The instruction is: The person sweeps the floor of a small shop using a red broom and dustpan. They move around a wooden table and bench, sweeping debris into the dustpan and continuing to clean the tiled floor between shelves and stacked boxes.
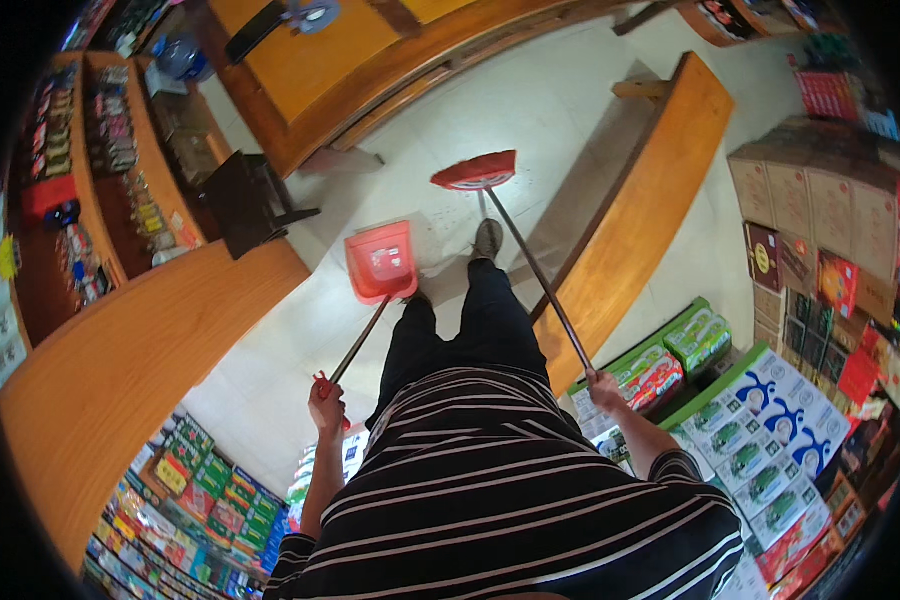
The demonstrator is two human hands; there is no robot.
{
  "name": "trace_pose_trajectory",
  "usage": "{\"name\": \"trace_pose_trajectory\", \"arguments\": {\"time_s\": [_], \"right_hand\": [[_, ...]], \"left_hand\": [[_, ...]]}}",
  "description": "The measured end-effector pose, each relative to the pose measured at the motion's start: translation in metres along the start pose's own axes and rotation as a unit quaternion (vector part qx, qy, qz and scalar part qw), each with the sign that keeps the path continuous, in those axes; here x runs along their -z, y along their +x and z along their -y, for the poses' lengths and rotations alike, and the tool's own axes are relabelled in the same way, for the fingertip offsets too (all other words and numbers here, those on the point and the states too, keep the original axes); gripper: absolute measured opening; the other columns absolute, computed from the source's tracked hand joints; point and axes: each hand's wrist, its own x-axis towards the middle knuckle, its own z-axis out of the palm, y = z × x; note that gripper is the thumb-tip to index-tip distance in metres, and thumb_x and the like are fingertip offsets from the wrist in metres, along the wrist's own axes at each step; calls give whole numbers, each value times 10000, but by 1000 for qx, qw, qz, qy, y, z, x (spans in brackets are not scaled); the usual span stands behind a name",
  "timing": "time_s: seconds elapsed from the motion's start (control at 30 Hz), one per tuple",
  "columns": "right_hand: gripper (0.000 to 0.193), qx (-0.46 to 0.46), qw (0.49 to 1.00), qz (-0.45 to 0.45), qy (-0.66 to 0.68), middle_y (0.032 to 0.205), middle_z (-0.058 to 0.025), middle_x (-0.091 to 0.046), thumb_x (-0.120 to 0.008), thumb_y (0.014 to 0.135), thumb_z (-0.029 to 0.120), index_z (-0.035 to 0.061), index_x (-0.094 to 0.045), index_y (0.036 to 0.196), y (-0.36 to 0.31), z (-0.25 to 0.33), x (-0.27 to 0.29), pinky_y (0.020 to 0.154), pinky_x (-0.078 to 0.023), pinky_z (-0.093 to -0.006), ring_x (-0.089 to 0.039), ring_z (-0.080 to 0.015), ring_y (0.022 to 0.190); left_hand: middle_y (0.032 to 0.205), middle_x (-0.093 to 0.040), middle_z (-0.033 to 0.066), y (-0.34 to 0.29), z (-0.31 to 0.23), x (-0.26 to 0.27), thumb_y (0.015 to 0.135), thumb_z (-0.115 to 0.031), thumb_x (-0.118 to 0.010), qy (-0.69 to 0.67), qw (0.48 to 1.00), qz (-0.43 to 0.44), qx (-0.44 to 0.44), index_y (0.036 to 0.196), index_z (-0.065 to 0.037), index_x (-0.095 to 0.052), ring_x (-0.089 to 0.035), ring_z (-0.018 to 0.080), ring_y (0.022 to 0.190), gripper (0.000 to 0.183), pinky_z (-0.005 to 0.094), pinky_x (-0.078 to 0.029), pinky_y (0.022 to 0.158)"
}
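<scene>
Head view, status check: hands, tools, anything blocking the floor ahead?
Left hand gripping red dustpan by its long handle. Right hand gripping red broom, head on pale tile floor. Wooden counters flank both sides; dark stool ahead left.

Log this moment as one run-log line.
left hand: grips dustpan handle | right hand: grips broom handle | both heads on floor by shoe

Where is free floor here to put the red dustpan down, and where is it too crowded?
Bare pale floor lies ahead of the red broom head, between the wooden counter and the wooden bench. More lies left of the red dustpan, beside the curved counter. Stacked cartons crowd the right; packaged goods crowd the lower left.
</scene>
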Motion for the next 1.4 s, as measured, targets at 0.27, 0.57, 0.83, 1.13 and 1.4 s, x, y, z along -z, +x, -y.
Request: {"name": "trace_pose_trajectory", "arguments": {"time_s": [0.27,0.57,0.83,1.13,1.4], "right_hand": [[450,-60,917,-43,392,518,-94,-457,-399,950,396,27,-527,726,86,99,3,439,-391,-377,-513,-248,484],[113,372,925,-74,2,568,-43,-542,-681,419,207,178,-579,458,327,136,32,526,-457,-375,-563,-261,608],[520,-178,874,125,435,471,-88,-443,-275,940,476,81,-415,634,39,166,-173,341,-342,-384,-415,-266,341],[558,-250,870,254,341,417,-21,-391,-267,950,545,94,-469,692,-170,221,-214,306,-305,-306,-345,-164,304],[481,-171,943,114,261,502,-51,-472,-360,953,479,47,-509,806,-260,192,-198,308,-326,-315,-430,-149,341]], "left_hand": [[637,-512,-2,-9,-21,-14,778,-14,-575,23,999,2,-40,984,-37,-549,-415,60,430,209,207,-331,374],[687,-577,11,-7,-2,18,776,-87,-595,84,991,-18,-100,1137,3,-549,-473,74,492,376,227,-391,427],[816,-653,126,86,15,113,777,-130,-627,196,956,27,-215,1184,-15,-558,-598,182,644,429,306,-475,591],[969,-661,181,116,41,189,777,-140,-633,189,938,73,-280,1186,-18,-556,-643,271,911,434,329,-479,793],[929,-656,146,114,100,219,765,-147,-632,185,939,0,-291,1198,25,-535,-621,204,856,475,310,-473,774]]}}
